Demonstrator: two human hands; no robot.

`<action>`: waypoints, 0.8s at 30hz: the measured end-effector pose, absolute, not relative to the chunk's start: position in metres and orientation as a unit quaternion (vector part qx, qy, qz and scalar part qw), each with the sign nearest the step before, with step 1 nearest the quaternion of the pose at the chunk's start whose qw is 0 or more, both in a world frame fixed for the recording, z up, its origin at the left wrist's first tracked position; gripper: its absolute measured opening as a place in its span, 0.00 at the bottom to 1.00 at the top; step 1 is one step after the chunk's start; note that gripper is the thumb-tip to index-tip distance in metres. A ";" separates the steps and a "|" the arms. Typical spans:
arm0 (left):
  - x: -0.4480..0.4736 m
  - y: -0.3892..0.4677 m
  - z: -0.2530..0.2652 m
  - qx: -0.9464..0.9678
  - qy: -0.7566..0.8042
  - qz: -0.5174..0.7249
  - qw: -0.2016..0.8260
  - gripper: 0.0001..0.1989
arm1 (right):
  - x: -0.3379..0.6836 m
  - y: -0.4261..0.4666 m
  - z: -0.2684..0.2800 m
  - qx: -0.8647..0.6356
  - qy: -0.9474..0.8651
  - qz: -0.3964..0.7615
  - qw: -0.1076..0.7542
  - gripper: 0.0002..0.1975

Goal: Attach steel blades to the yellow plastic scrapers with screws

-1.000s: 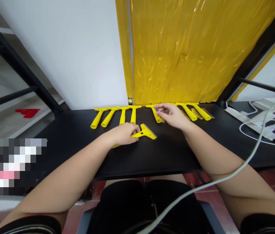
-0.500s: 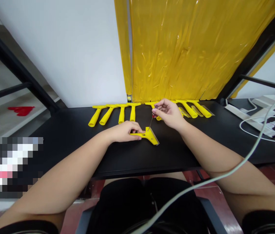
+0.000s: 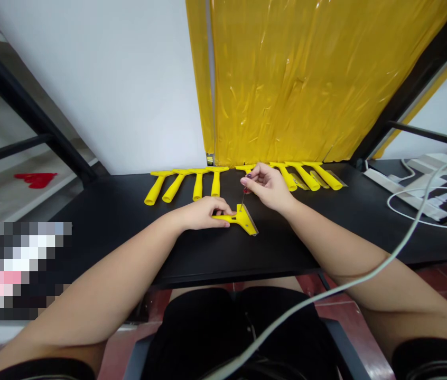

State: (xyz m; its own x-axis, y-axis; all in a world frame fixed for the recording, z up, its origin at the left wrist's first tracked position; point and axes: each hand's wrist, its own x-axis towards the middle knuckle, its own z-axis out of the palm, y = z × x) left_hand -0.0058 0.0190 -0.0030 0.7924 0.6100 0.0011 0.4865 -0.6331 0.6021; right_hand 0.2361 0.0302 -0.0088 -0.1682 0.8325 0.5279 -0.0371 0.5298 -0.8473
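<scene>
My left hand (image 3: 206,213) is closed round the handle of a yellow scraper (image 3: 244,220), whose bladed head points right above the black table (image 3: 207,258). Between the fingertips of my right hand (image 3: 269,186) is a small screwdriver (image 3: 244,189) with a red handle. Its thin shaft slopes down to the upper part of the scraper's head, where the tip meets a small screw. A second metal spot shows lower on the head. The blade edge runs along the head's right side.
Several yellow scraper handles (image 3: 171,188) lie in a row at the back left, and more yellow scrapers (image 3: 311,179), some with blades, at the back right. A white power strip (image 3: 409,194) lies far right. A pale cable (image 3: 338,289) crosses over my right forearm.
My right hand has shifted slightly left, and the screwdriver stands more upright on the scraper's head. My left hand and the scraper have hardly moved.
</scene>
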 end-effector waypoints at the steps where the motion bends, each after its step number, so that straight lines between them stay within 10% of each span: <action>1: -0.006 0.019 -0.003 0.897 0.307 0.104 0.300 0.16 | 0.235 0.030 -0.008 -0.299 -0.663 0.384 0.568 0.23; 13: -0.005 0.020 -0.006 0.887 0.321 0.100 0.316 0.19 | 0.215 0.020 -0.003 -0.167 -0.509 0.661 0.525 0.14; 24: -0.005 0.018 -0.003 0.887 0.323 0.093 0.316 0.18 | 0.217 0.023 -0.003 -0.190 -0.471 0.681 0.527 0.18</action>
